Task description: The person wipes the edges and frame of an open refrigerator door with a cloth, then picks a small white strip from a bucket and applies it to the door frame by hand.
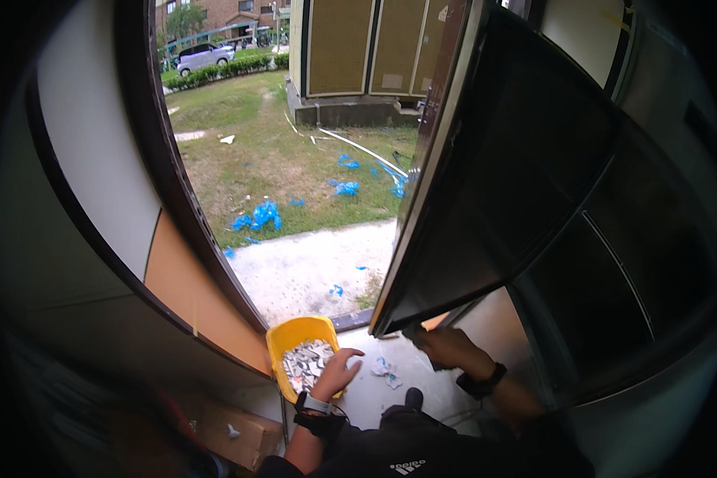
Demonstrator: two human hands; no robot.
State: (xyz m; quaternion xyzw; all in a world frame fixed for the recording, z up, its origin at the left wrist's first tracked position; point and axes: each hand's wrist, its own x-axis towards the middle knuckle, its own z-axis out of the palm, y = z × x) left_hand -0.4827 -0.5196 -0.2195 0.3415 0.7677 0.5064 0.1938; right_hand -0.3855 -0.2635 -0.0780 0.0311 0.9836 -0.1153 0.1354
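My left hand (338, 375) has its fingers apart and holds nothing visible. It is over the right rim of a yellow plastic bin (291, 332), though I cannot tell whether it touches. White and grey broken pieces (308, 362) lie inside the bin. Near the lower edge of a dark door panel (484, 197), my right hand (451, 348) is closed around a dark object (416, 336). The object is blurred against the door, and its kind is unclear. Crumpled white scraps (387, 373) lie on the pale floor (373, 352) between my hands.
The open doorway has a dark frame (182, 185) on its left. A concrete strip (310, 269) and grass with torn blue plastic (266, 215) lie outside. At lower left sits a cardboard box (239, 433). My shoe (414, 398) is below the scraps.
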